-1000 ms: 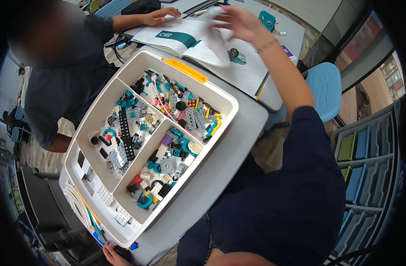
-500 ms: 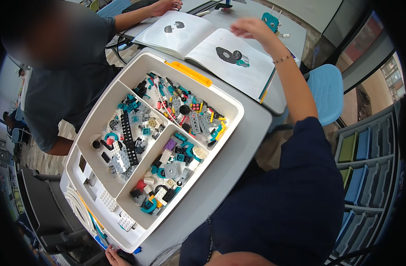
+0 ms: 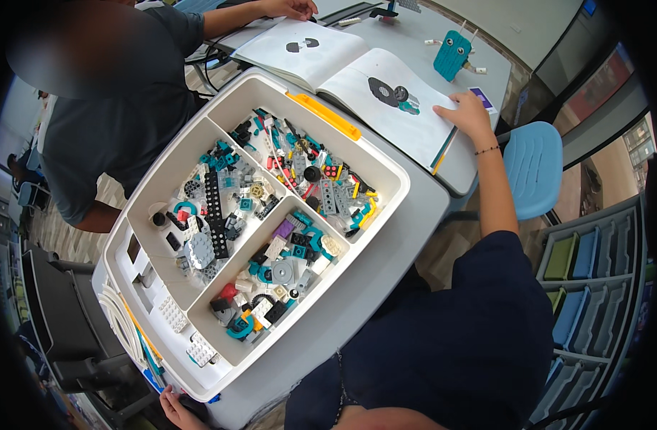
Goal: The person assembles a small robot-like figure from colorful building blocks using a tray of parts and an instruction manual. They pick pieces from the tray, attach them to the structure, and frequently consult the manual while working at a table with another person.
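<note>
My right hand point(image 3: 467, 116) rests at the right edge of an open booklet point(image 3: 421, 136), thumb and fingers apart at the page border. Pictures of building parts, with a dark wheel, show on its pages. By the near corner of a white sorting tray point(image 3: 386, 168), my left hand point(image 3: 176, 411) lies low in view with its visible fingers stretched out, beside a small dark object point(image 3: 193, 405). Part of that hand is cut off by the lower edge. Several compartments of the tray hold loose building bricks point(image 3: 282, 272), beams and connectors in teal, grey, black, white and yellow.
Beyond the booklet stands a teal brick figure point(image 3: 452, 56) with eyes. Another person's hand point(image 3: 291, 8) is near the booklet's far left corner. White tubes point(image 3: 117, 315) lie along the tray's left side. A blue chair point(image 3: 532, 172) and drawer shelves point(image 3: 590, 287) are at the right.
My right hand has come down from above the booklet to its right edge. The whole view has shifted slightly. My left hand stays by the tray's near corner.
</note>
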`<control>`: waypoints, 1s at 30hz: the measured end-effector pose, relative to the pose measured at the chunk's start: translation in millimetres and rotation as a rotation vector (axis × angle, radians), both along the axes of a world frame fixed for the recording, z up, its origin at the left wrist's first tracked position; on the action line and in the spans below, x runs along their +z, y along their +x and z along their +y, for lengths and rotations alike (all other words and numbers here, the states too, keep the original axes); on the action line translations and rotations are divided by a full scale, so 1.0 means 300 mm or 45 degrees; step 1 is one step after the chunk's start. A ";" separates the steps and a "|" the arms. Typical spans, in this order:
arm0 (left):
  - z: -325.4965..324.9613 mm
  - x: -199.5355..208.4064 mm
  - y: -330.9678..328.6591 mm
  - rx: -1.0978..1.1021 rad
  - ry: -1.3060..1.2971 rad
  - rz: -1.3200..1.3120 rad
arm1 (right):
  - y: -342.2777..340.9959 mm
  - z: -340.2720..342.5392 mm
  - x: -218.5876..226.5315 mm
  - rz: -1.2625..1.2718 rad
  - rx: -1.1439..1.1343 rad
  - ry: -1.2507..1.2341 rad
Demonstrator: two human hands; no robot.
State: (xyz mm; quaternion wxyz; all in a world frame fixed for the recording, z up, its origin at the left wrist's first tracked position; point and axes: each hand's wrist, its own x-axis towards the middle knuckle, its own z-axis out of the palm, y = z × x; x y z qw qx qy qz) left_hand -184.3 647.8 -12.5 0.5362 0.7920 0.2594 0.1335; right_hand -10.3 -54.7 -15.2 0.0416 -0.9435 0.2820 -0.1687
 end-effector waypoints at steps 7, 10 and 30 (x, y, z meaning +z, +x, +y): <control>0.019 -0.021 0.003 0.001 0.023 -0.002 | 0.002 -0.079 0.031 -0.071 0.048 0.723; 0.039 -0.030 -0.015 -0.017 0.018 0.031 | 0.009 -0.046 0.081 -0.230 0.128 1.532; -0.049 0.027 0.000 -0.049 0.103 -0.049 | 0.259 0.144 0.196 -0.276 0.762 1.041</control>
